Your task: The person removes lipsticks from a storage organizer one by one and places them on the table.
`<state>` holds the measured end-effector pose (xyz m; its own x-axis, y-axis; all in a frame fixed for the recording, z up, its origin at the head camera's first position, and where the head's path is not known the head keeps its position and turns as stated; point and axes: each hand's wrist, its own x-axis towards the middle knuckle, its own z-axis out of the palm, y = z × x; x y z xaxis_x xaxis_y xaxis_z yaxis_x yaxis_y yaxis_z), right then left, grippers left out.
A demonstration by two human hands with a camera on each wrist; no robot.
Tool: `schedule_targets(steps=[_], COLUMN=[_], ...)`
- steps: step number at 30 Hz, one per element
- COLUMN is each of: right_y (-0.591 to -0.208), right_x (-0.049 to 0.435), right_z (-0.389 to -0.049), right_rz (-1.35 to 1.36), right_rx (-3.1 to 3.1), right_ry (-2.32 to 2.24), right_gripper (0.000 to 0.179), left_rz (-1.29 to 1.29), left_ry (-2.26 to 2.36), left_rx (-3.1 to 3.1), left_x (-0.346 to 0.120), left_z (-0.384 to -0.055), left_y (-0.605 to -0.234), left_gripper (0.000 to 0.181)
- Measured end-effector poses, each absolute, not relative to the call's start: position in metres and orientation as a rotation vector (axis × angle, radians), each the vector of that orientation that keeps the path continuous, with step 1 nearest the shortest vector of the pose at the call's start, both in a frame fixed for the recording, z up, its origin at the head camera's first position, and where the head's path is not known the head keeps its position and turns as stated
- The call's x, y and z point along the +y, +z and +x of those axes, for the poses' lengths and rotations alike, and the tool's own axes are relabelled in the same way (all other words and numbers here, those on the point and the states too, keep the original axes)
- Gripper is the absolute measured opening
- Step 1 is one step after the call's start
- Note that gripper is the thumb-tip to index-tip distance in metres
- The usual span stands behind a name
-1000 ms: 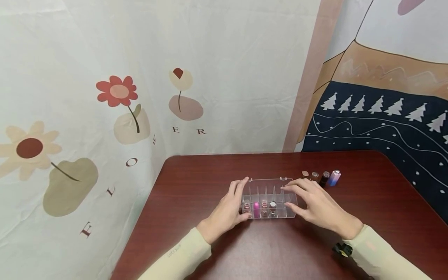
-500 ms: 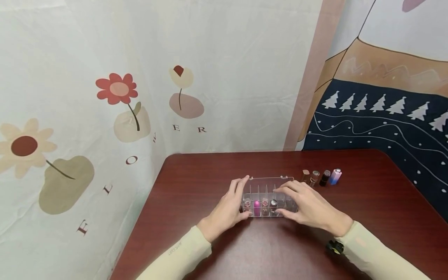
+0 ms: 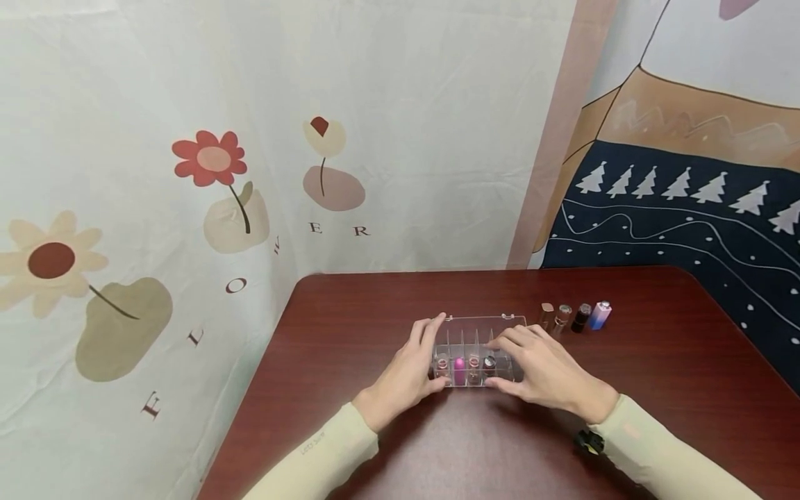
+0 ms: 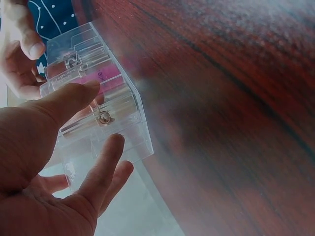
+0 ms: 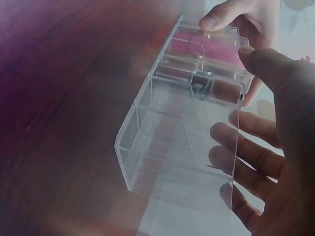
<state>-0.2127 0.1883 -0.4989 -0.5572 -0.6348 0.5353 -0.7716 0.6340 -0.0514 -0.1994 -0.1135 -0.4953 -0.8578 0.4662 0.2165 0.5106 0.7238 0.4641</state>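
A clear compartmented organizer (image 3: 462, 333) stands on the table. Its front row holds several small lipstick-like tubes: a magenta tube (image 3: 459, 370), a brownish clear tube (image 3: 473, 369) and a dark tube (image 3: 489, 364) with a silvery top among them. My left hand (image 3: 403, 371) grips the organizer's left end, thumb at the front and forefinger at the rear corner. Around the right part, my right hand (image 3: 544, 364) is spread, thumb by the front below the dark tube and fingers over the back. In the right wrist view, its fingers (image 5: 221, 135) look loosely bent; contact is unclear.
Behind and right of the organizer stand several more tubes in a row: a brown tube (image 3: 546, 316), a clear-capped tube (image 3: 562, 317), a black tube (image 3: 581, 318) and a pink-blue tube (image 3: 601, 314). The reddish-brown table (image 3: 350, 312) meets a printed cloth (image 3: 425, 173) behind.
My right hand has shifted left along the organizer, from its right end toward the dark tube, uncovering more of the rear brown tube. My left hand and the organizer stay in place.
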Motion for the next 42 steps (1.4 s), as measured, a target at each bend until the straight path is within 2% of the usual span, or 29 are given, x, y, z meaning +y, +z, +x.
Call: schedule_targets(steps=[15, 42], right_y=[-0.505, -0.488], right_x=[0.179, 0.183], right_z=[-0.212, -0.21], right_rz=[1.075, 0.992], right_rx=[-2.359, -2.451], right_ry=[0.401, 0.524], right_gripper=[0.029, 0.021], left_rz=[-0.781, -0.785], left_ry=[-0.805, -0.817], left_rx=[-2.853, -2.853], left_x=[-0.114, -0.114], left_z=[-0.199, -0.2], left_y=[-0.497, -0.496], left_gripper=[0.124, 0.123])
